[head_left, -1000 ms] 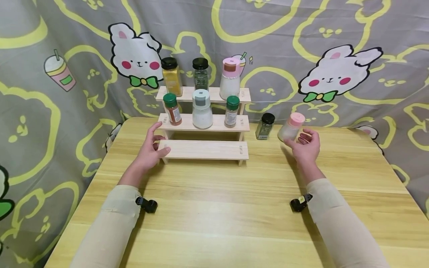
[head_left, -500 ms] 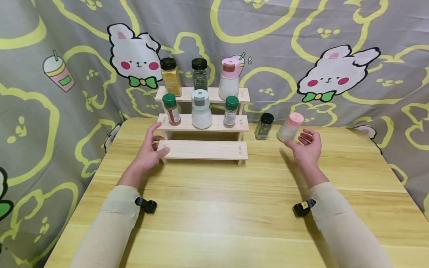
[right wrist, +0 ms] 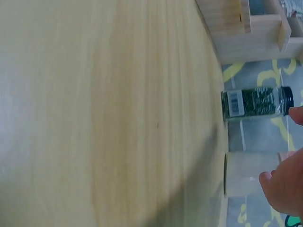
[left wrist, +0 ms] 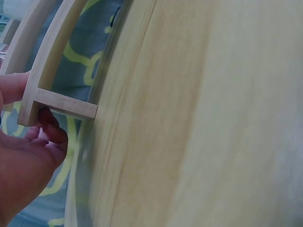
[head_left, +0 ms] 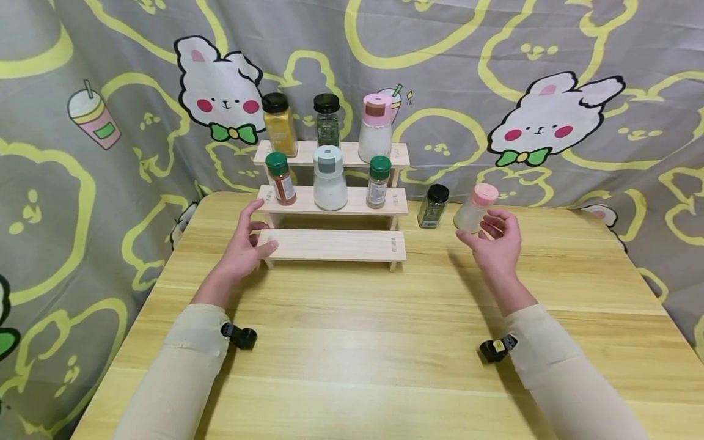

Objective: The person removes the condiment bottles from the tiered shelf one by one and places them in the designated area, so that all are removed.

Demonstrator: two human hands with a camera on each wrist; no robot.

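My left hand (head_left: 242,247) pinches the left end of the lowest step of a pale wooden tiered rack (head_left: 332,245). Seen from the left wrist, the thumb lies over the board and the other fingers (left wrist: 56,137) bend beneath it. Over on the right, my right hand (head_left: 497,244) hovers just in front of a pink-capped shaker (head_left: 469,217), its fingers loosely bent around nothing. That shaker's clear body (right wrist: 246,172) is partly covered by the hand in the right wrist view. A black-capped jar of green herbs (head_left: 431,212) stands left of the shaker.
A yellow spice jar (head_left: 282,131), a dark green jar (head_left: 328,125) and a pink-topped shaker (head_left: 376,137) stand on the top step. The middle step holds two green-capped jars around a pale-blue-topped shaker (head_left: 330,186). A patterned curtain (head_left: 440,61) backs the wooden table (head_left: 352,354).
My right hand has shifted slightly left, its thumb now sitting lower in front of the pink-capped shaker. The left hand keeps its grip on the rack; the jars stay put.
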